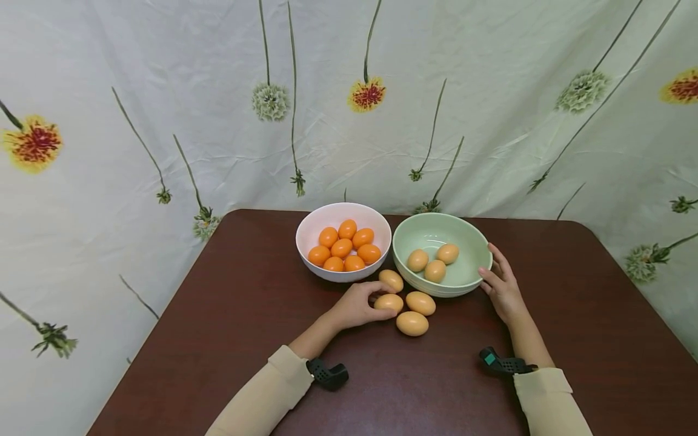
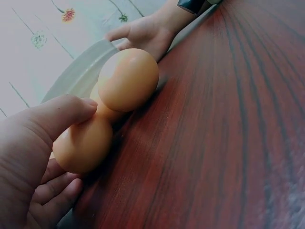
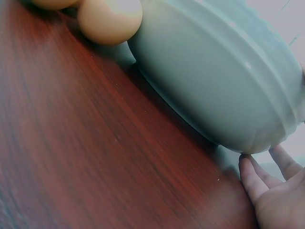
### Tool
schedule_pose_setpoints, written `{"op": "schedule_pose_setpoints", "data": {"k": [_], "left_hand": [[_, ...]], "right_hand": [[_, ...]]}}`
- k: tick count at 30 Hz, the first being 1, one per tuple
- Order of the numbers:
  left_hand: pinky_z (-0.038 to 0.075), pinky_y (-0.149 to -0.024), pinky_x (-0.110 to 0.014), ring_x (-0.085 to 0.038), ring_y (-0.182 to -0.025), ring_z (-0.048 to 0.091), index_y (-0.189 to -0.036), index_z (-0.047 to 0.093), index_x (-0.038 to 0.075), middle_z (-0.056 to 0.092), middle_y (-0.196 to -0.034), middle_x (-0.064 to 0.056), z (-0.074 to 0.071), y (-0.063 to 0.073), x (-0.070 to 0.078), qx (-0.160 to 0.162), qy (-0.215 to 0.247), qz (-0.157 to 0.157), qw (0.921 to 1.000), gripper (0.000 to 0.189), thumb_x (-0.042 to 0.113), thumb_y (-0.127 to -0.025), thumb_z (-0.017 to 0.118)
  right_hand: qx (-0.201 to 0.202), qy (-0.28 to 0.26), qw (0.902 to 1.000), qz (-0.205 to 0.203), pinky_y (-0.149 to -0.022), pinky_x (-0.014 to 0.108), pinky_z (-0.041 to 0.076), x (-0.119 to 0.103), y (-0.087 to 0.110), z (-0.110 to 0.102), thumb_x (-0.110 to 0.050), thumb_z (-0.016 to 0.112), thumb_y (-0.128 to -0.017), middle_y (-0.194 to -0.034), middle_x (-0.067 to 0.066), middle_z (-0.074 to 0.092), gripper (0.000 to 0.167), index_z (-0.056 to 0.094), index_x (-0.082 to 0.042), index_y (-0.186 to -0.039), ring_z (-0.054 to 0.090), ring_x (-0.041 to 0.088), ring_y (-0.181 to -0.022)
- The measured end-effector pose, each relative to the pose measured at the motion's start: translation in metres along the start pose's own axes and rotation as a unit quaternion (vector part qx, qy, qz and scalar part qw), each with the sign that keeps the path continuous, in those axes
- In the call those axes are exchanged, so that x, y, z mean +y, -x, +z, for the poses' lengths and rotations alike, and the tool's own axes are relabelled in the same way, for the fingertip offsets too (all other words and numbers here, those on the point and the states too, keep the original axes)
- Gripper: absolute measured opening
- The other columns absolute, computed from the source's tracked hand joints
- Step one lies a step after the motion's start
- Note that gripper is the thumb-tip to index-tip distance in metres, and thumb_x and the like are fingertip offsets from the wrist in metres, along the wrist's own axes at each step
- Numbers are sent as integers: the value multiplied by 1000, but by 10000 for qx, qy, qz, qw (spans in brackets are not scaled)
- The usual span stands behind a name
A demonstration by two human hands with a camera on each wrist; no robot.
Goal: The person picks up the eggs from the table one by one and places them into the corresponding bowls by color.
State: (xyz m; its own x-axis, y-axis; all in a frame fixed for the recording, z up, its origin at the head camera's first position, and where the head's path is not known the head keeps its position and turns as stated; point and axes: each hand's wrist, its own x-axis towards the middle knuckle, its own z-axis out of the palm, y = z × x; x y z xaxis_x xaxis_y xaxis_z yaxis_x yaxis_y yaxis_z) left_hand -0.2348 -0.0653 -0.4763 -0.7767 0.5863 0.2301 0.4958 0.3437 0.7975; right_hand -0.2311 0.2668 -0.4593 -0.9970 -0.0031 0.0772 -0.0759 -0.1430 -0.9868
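My left hand (image 1: pixel 357 306) has its thumb and fingers around a light-brown egg (image 1: pixel 389 303) on the table. In the left wrist view, the thumb presses on top of that egg (image 2: pixel 85 147) and fingers curl beneath it. Three more brown eggs lie close by: one behind (image 1: pixel 391 280), one to the right (image 1: pixel 420 303) and one in front (image 1: pixel 412 324). At the right side of the green bowl (image 1: pixel 406 233), my right hand (image 1: pixel 504 293) holds its rim, thumb on the near side. Three brown eggs (image 1: pixel 435 270) sit inside that bowl.
A pink-white bowl (image 1: pixel 306 233) with several orange egg-shaped pieces (image 1: pixel 342 248) stands left of the green bowl. Both bowls are near the back of the dark wooden table (image 1: pixel 245 290). A flower-patterned cloth (image 1: pixel 218 91) hangs behind.
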Motion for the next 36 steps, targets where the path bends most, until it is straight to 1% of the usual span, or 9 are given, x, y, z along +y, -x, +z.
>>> {"op": "schedule_pose_setpoints", "data": {"k": [5,8,15,19,25,29,31,33,36], "left_hand": [[50,-87,-24,-13,-99,63,-113,67,8,68,-108,-2,1,0,-1,31,102,-62,9999,36,22,-82,79],[50,-86,-25,-13,-99,63,-113,67,8,68,-107,-2,1,1,-1,60,125,-104,9999,36,22,-82,79],[51,-85,-25,-13,-98,63,-113,68,7,68,-106,-2,1,0,-2,144,167,-117,9997,37,22,-81,80],[51,-85,-25,-13,-98,64,-113,69,5,69,-106,-3,-2,0,-1,185,177,-153,9996,38,21,-80,81],[51,-84,-25,-13,-95,64,-112,70,6,69,-106,-3,-10,-3,10,230,166,-159,9995,37,20,-80,81],[51,-82,-24,-10,-91,63,-112,69,7,69,-105,-1,-14,-6,19,220,137,-121,9996,38,22,-79,81],[51,-81,-24,-8,-89,62,-111,69,8,69,-104,0,-15,-9,23,188,104,-72,9997,37,23,-80,81],[51,-81,-25,-8,-89,62,-111,69,9,69,-103,1,-16,-11,28,147,115,-34,9998,36,24,-80,80],[51,-81,-24,-7,-88,62,-111,70,10,69,-103,4,-17,-16,34,59,122,-38,9999,35,27,-81,80]], "right_hand": [[-23,18,10000,-12,-86,17,47,2,0,-2,-14,52,-101,-151,14,16,65,20,-23,-157,42,15,-120],[-28,27,10000,-10,-86,17,47,3,-1,-2,-14,52,-101,-153,16,13,65,20,-23,-157,42,14,-120],[-16,22,10000,17,-86,17,47,2,0,-3,-16,54,-100,-151,15,16,66,21,-24,-157,42,14,-120],[-9,33,10000,27,-86,17,47,2,0,-3,-16,53,-100,-150,14,17,66,21,-24,-157,42,14,-120],[-33,0,10000,-7,-87,18,47,0,0,-2,-16,54,-100,-148,10,20,66,21,-24,-157,43,14,-120],[0,-15,10000,20,-86,18,47,0,1,-1,-16,55,-100,-143,4,26,66,22,-25,-156,44,12,-118],[6,-15,10000,16,-86,18,47,0,1,-1,-16,55,-100,-142,3,26,65,22,-24,-156,45,11,-117],[7,-2,10000,20,-86,18,47,0,0,-2,-16,55,-100,-143,4,25,65,22,-24,-156,45,10,-116],[-21,23,10000,-8,-86,17,47,1,0,-2,-16,54,-100,-148,11,20,66,21,-24,-157,44,10,-117]]}}
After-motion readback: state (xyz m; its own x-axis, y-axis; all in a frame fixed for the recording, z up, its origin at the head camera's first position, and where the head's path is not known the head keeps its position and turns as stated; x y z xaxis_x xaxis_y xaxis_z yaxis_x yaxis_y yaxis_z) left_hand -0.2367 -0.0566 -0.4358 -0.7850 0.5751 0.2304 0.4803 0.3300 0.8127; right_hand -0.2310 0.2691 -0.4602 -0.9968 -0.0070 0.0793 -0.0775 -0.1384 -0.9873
